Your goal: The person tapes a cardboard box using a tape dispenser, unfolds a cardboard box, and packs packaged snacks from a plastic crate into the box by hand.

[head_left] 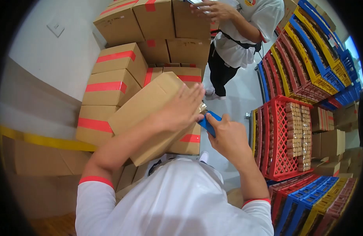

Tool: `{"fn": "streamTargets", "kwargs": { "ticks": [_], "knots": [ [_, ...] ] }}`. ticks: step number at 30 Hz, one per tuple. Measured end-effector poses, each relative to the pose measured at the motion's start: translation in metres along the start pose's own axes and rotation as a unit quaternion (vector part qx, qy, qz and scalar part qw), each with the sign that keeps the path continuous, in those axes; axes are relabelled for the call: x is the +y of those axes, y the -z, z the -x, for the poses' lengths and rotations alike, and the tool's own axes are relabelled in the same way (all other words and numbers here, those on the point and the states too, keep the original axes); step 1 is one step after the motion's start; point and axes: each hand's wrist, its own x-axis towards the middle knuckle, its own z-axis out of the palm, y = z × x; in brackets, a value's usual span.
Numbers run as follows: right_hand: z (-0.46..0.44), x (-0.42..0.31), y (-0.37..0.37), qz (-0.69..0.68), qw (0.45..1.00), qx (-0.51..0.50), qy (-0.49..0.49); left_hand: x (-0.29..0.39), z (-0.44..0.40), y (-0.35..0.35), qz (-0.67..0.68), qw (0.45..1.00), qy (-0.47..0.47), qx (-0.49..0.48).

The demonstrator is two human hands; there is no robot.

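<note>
Box (pixel 144 104) lies askew in front of the wearer, its long axis running from lower left up to the right of the view, so that its right-hand end points toward the tool (pixel 210 122). Of the two, the left hand (pixel 181 108) is nearer: its forearm crosses the upper face and the palm is laid over that end, fingers stretched out and only lightly spread, gripping nothing that shows. The right hand (pixel 228 137) is just right of the same end, its fingers wrapped around the blue tool, with the index finger and thumb toward the front of it. Tool and left thumb sit very close together at the box's edge, beside a shiny strip (pixel 203 106); whether the tool touches the cardboard, I cannot tell. Behind and left of the box, red-taped cartons (pixel 107 88) are stacked, and the box overlaps them in view; what bears its weight is hidden. Well to the right of the right hand stands a red crate (pixel 281 137), apart from both hands.
</note>
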Motion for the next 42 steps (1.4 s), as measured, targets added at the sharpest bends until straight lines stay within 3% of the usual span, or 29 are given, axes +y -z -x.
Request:
{"fn": "streamTargets", "kwargs": {
  "ticks": [2,3,5,6,7,8,9,10,11,12,13,17,18,21,23,26,29,30,31,32,33,34,35,36,37,38,40,42],
  "knots": [
    [0.001,0.003,-0.004,0.047,0.998,-0.043,0.029,0.010,0.005,-0.012,0.045,0.997,-0.053,0.016],
    [0.000,0.015,-0.020,0.047,0.998,-0.042,0.029,0.009,0.003,-0.014,0.039,0.999,-0.028,0.026],
    [-0.004,0.051,-0.066,0.147,0.969,-0.178,0.094,0.013,-0.001,-0.014,0.029,0.999,-0.008,0.035],
    [-0.004,0.061,-0.069,0.148,0.969,-0.174,0.095,0.022,-0.006,-0.016,-0.001,0.999,0.044,0.008],
    [-0.001,0.071,-0.070,0.014,0.996,-0.080,0.026,0.028,-0.009,-0.018,-0.028,0.994,0.100,-0.019],
    [0.006,0.081,-0.077,-0.122,0.991,0.010,-0.045,0.033,-0.010,-0.020,-0.026,0.994,0.106,-0.021],
    [0.007,0.101,-0.111,-0.218,0.963,0.153,-0.046,0.038,-0.011,-0.019,-0.065,0.992,0.103,-0.019],
    [0.009,0.102,-0.122,-0.220,0.963,0.151,-0.045,0.042,-0.012,-0.020,-0.106,0.989,0.097,-0.018],
    [0.011,0.097,-0.131,-0.469,0.849,0.194,-0.151,0.043,-0.012,-0.022,-0.107,0.989,0.098,-0.021],
    [0.010,0.088,-0.137,-0.676,0.659,0.223,-0.244,0.041,-0.012,-0.023,-0.101,0.990,0.093,-0.006],
    [0.007,0.070,-0.142,-0.721,0.596,0.264,-0.235,0.040,-0.012,-0.021,-0.097,0.992,0.085,0.009],
    [-0.013,0.024,-0.140,-0.791,0.517,0.229,-0.232,0.043,-0.007,-0.008,-0.018,0.998,0.062,-0.001],
    [-0.025,0.026,-0.141,-0.755,0.559,0.254,-0.229,0.042,-0.008,-0.012,-0.003,0.998,0.063,0.025],
    [-0.076,0.067,-0.130,-0.755,0.589,0.190,-0.218,0.040,-0.006,-0.015,0.029,0.996,0.066,0.048],
    [-0.109,0.087,-0.113,-0.745,0.639,-0.028,-0.192,0.039,-0.006,-0.015,0.046,0.996,0.066,0.048],
    [-0.167,0.079,-0.146,-0.771,0.610,-0.041,-0.176,0.042,-0.004,-0.014,0.033,0.997,0.066,0.032],
    [-0.206,0.061,-0.161,-0.752,0.632,-0.057,-0.176,0.032,0.000,-0.005,0.008,0.998,0.057,0.036],
    [-0.207,0.058,-0.156,-0.752,0.634,-0.056,-0.170,0.028,0.003,0.003,0.124,0.990,0.031,0.059],
    [-0.208,0.056,-0.151,-0.712,0.683,0.027,-0.161,0.022,0.006,0.009,0.239,0.967,0.005,0.085],
    [-0.209,0.057,-0.144,-0.663,0.726,0.109,-0.145,0.000,0.011,0.009,0.236,0.967,0.009,0.097],
    [-0.206,0.064,-0.134,-0.597,0.765,0.219,-0.101,-0.035,0.020,0.002,0.173,0.963,0.085,0.187],
    [-0.174,0.048,-0.075,-0.609,0.752,0.218,-0.125,-0.064,0.031,0.002,0.107,0.943,0.162,0.269],
    [-0.163,0.045,-0.057,-0.550,0.761,0.342,-0.041,-0.087,0.040,0.013,0.111,0.945,0.254,0.173],
    [-0.141,0.031,-0.030,-0.556,0.764,0.327,-0.029,-0.100,0.049,0.020,0.117,0.929,0.343,0.071],
    [-0.114,0.012,-0.001,-0.535,0.793,0.292,-0.019,-0.103,0.056,0.014,0.122,0.925,0.352,0.072],
    [-0.102,0.007,-0.001,-0.440,0.839,0.308,0.089,-0.109,0.056,0.007,0.138,0.925,0.348,0.066],
    [-0.074,-0.004,-0.006,-0.335,0.865,0.317,0.198,-0.111,0.054,0.006,0.157,0.924,0.344,0.061],
    [-0.058,-0.019,-0.011,-0.141,0.953,0.160,0.217,-0.102,0.050,0.014,0.151,0.924,0.344,0.069]
  ]
}}
